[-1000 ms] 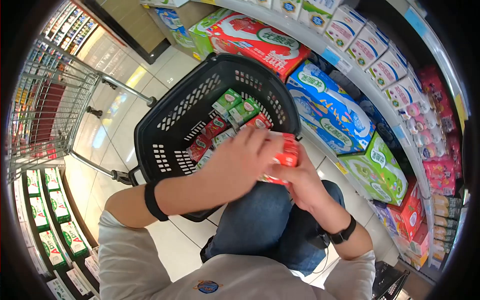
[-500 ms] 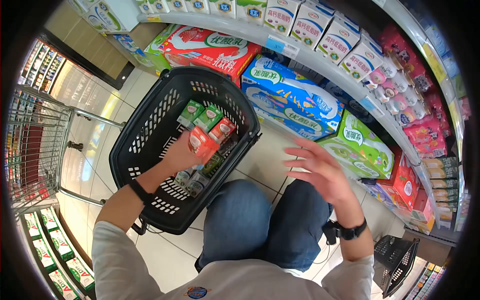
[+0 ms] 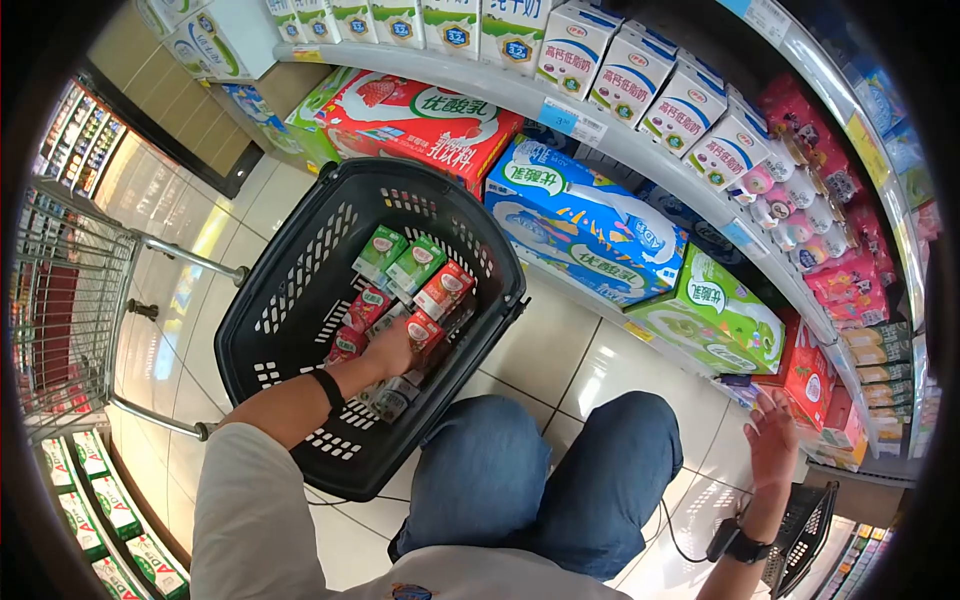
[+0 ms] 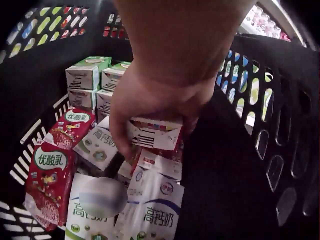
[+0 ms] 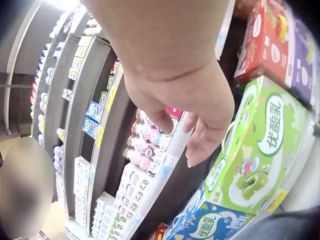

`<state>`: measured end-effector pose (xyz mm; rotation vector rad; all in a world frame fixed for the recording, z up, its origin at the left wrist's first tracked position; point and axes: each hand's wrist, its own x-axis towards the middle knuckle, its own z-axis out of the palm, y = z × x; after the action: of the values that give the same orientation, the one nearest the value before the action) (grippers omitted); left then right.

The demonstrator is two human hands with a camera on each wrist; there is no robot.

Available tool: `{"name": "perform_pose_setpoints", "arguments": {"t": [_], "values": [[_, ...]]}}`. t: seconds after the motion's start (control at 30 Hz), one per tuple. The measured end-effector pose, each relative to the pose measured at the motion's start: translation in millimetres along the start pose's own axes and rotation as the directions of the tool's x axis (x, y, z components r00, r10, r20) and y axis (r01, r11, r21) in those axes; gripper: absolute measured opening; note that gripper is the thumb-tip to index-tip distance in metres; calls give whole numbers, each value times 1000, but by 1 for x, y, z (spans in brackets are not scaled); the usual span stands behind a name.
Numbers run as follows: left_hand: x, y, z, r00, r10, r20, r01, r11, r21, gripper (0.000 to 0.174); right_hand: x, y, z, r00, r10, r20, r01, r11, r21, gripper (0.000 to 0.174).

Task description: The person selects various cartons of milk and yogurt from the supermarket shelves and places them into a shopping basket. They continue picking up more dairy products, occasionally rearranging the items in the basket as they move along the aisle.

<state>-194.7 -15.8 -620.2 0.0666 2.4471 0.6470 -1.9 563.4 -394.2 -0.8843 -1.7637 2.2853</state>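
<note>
– Black plastic basket (image 3: 238, 335)?
– On white floor tiles (image 3: 545, 335), ahead-left of the blue-jeaned knees (image 3: 480, 440)!
– Inside?
– Boxy red carton (image 3: 427, 331), boxy green cartons (image 3: 417, 265) behind; right of the basket, a big blue cardboard box (image 3: 590, 225)!

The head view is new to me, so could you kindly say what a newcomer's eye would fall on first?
Probably the large black basket in front of the person's knees, with the left hand inside it, gripping a red carton. Next might come the bright red box, blue box and green box, in a low row behind and to the right of the basket.
</note>
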Motion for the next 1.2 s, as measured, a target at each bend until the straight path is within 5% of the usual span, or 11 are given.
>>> {"name": "perform_pose_setpoints", "arguments": {"t": [0.43, 0.47, 0.73, 0.83, 0.87, 0.9, 0.93, 0.97, 1.0, 1.1, 1.2], "values": [[19, -36, -32, 990, -77, 120, 70, 996, 62, 88, -105, -160, -249, 882, -222, -415, -74, 805, -588, 39], [11, -28, -47, 980, -94, 176, 84, 994, 65, 89, -126, -166, -254, 745, -373, -553, -96, 761, -642, 42], [31, -91, 25, 1000, 0, -15, 4, 976, 218, 82, -159, -153, -275, 793, -245, -558, -289, 655, -698, 40], [36, -107, 29, 949, 140, -284, -140, 990, 20, 56, -116, -157, -266, 761, -323, -562, -345, 533, -773, 33], [47, -125, 32, 928, 252, -273, -218, 964, 149, 41, -90, -176, -311, 974, 18, -225, -170, 715, -678, 25], [25, -63, -10, 726, 625, -289, -561, 780, 277, 38, -86, -166, -162, 895, -310, -321, -72, 609, -790, 33], [25, -65, -9, 689, 671, -274, -609, 741, 283, 30, -57, -180, -215, 910, -302, -283, -129, 442, -888, 34], [34, -78, -3, 874, 462, -148, -451, 886, 106, 37, -45, -175, -200, 881, -429, -199, -8, 407, -913, 32], [47, -107, 20, 822, 502, -269, -412, 850, 328, 42, -29, -196, -136, 888, -340, -311, -257, 194, -947, 24], [87, -115, 43, 804, 522, -283, -442, 845, 302, 68, -10, -204, -118, 906, -388, -167, -43, 309, -950, 21], [20, -40, -9, 994, -96, 43, 96, 995, -4, 69, -8, -207, -138, 883, -452, -125, 17, 296, -955, 17]]}}
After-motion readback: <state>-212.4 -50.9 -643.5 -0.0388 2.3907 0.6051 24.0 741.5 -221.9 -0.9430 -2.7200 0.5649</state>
